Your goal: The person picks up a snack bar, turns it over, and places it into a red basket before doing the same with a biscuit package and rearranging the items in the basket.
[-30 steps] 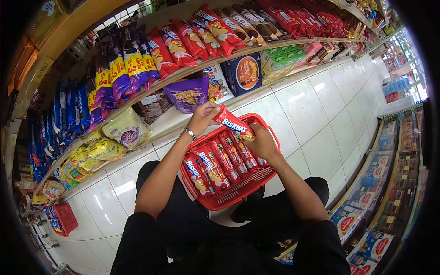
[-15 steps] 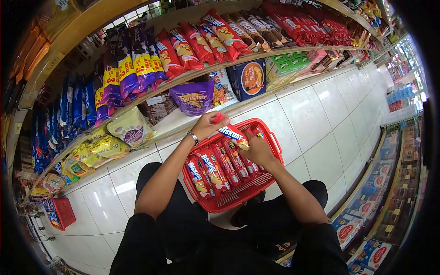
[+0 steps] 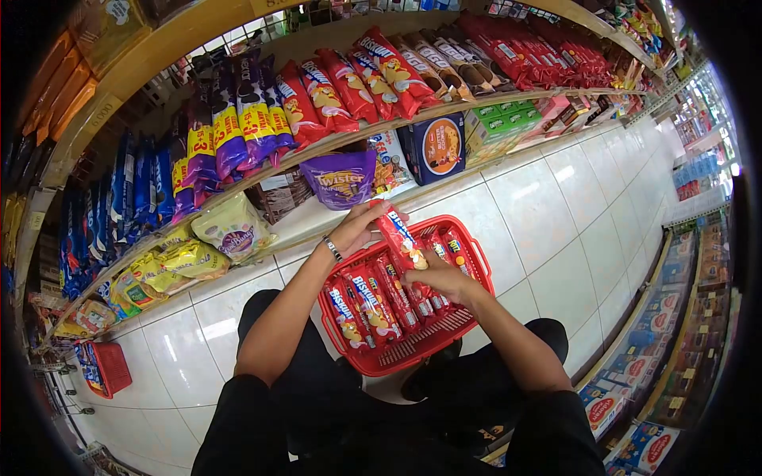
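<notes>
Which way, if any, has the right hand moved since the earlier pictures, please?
Yes: against the purple Twister bag on the shelf, the right hand has moved leftward and nearer the wearer.

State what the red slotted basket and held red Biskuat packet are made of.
Red slotted basket: probably moulded plastic, satin, from its even colour and slots. Held red Biskuat packet: seemingly glossy plastic film, from its sheen; foil lining can't be judged.

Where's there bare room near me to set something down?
The widest bare patch is the tiled floor right of the big basket, between the biscuit shelf and boxed goods. More bare tile lies between your left knee and the small basket. The shelf and big basket are crowded.
</notes>
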The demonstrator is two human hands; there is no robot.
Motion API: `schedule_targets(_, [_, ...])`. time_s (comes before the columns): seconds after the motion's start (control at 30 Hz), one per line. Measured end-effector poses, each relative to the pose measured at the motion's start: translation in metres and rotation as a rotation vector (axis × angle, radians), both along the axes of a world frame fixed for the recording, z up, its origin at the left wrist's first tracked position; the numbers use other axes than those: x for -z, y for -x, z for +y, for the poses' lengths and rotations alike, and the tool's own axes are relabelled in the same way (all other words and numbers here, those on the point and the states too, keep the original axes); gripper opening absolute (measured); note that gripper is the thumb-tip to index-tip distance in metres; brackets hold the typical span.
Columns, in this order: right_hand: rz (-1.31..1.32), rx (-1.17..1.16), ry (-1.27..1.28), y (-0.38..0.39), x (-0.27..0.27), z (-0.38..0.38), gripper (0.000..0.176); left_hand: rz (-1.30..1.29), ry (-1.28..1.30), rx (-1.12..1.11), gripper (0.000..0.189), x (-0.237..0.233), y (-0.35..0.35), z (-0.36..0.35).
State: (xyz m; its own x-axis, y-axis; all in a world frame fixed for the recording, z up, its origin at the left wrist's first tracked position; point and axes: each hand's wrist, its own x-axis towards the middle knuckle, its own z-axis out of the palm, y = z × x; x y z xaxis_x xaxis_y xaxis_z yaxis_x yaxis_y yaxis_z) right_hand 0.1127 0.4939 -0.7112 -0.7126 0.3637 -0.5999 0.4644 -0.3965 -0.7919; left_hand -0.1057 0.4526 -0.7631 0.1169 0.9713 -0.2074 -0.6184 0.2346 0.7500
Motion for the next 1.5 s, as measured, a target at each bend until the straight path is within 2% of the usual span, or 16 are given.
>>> schedule_targets(0.1, [0.041,0.079,0.368,-0.001,0.003,-0.011,0.018,-0.088,-0.013,-0.035,0.030,-0.005,-0.006,-0.001])
schedule_targets(0.27, [0.070,0.058,0.402,0.003,0.015,-0.024,0.022,-0.081,0.083,-0.017,0.023,0.001,-0.009,-0.001])
schedule_targets(0.37, [-0.061,-0.135,-0.176,0.006,0.018,-0.023,0.038,-0.080,0.062,-0.057,0.017,0.007,-0.014,0.000])
schedule_targets(0.4, [-0.060,-0.135,-0.178,0.004,0.030,-0.022,0.038,-0.071,0.056,-0.086,0.015,0.008,-0.016,0.001])
schedule_targets(0.47, [0.120,-0.092,-0.479,-0.001,0.066,-0.020,0.043,-0.068,0.067,-0.107,0.011,0.009,-0.017,0.002])
schedule_targets(0.57, [-0.036,-0.127,-0.601,0.006,0.019,-0.020,0.054,-0.066,0.124,-0.226,0.013,0.009,-0.017,0.005])
schedule_targets(0.67, [-0.094,-0.148,-0.734,0.007,0.016,-0.018,0.059,-0.053,0.253,-0.376,0.015,0.014,-0.011,0.008])
schedule_targets(0.87, [0.099,-0.108,-0.995,0.005,0.031,-0.009,0.053,-0.087,0.302,-0.414,0.023,0.044,0.005,0.008])
schedule_targets(0.93, [0.111,0.126,-0.317,0.008,0.033,-0.010,0.048,-0.113,0.226,-0.364,0.023,0.038,0.002,0.009])
schedule_targets(1.0, [0.174,0.166,-0.188,0.010,0.032,-0.007,0.046,-0.108,0.229,-0.346,0.032,0.037,0.004,0.009])
schedule_targets(1.07, [0.220,0.194,0.165,0.011,0.019,-0.004,0.046,-0.229,0.231,-0.287,0.031,0.024,0.001,0.004])
schedule_targets(1.2, [0.251,0.203,0.320,0.011,0.017,-0.008,0.045,-0.389,0.177,-0.170,0.034,0.005,-0.015,0.003])
schedule_targets(1.37, [0.102,0.023,-0.225,0.005,0.045,-0.011,0.051,-0.246,0.218,-0.231,0.023,0.022,-0.014,0.003])
schedule_targets(1.4, [0.105,0.031,-0.229,0.005,0.036,-0.011,0.051,-0.242,0.214,-0.224,0.023,0.021,-0.015,0.003])
schedule_targets(1.47, [0.013,-0.193,-0.578,0.008,0.010,-0.012,0.059,-0.196,0.239,-0.277,0.021,0.017,-0.018,0.002])
schedule_targets(1.5, [0.079,-0.133,-0.617,0.009,0.014,-0.015,0.059,-0.154,0.234,-0.304,0.022,0.010,-0.021,0.000])
